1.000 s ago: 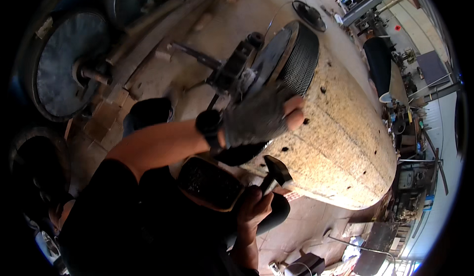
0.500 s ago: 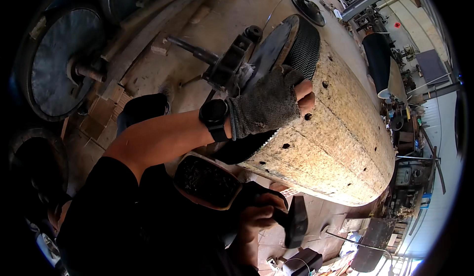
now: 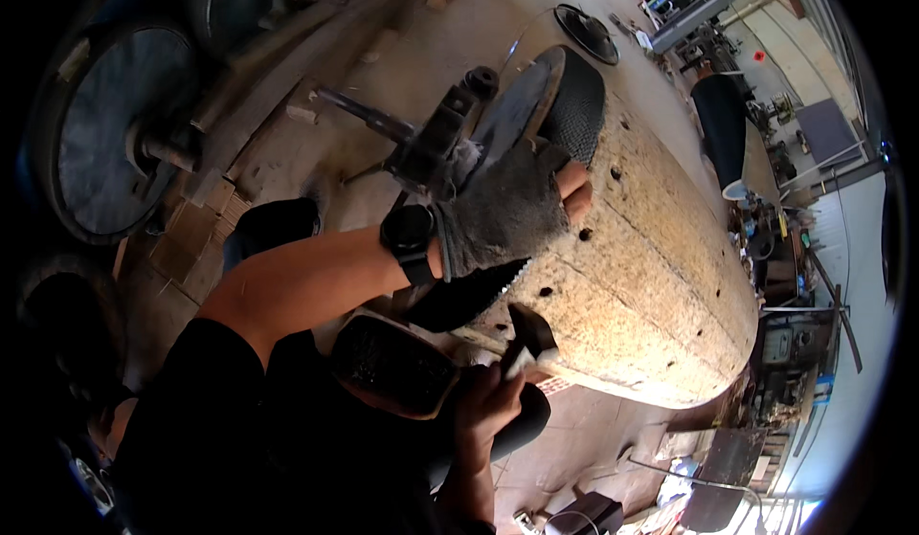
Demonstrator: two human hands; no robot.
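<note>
A large roller drum (image 3: 661,296) with a mottled tan, pitted surface and several dark holes lies in front of me. A black, diamond-textured band (image 3: 580,119) wraps its far-left end. My left hand (image 3: 512,205), in a grey fingerless glove, rests over the edge where band and tan surface meet. Its fingers are curled down; whatever they may pinch is hidden. Below it, my bare right hand (image 3: 488,406) grips a hammer (image 3: 532,329), its dark head raised close to the drum's near edge. An open box (image 3: 446,401) of small dark pieces stands left of that hand.
A black bearing block (image 3: 436,147) with a shaft sticks out at the drum's left end. Metal-faced drums (image 3: 120,133) stand at the far left beside wooden beams. A round black disc (image 3: 586,33) lies on the floor beyond. Another black roller (image 3: 720,128) stands at the right.
My right hand has lifted the hammer up and leftward, from below the drum to its near edge. My left hand stays at the drum's edge. The view has shifted slightly.
</note>
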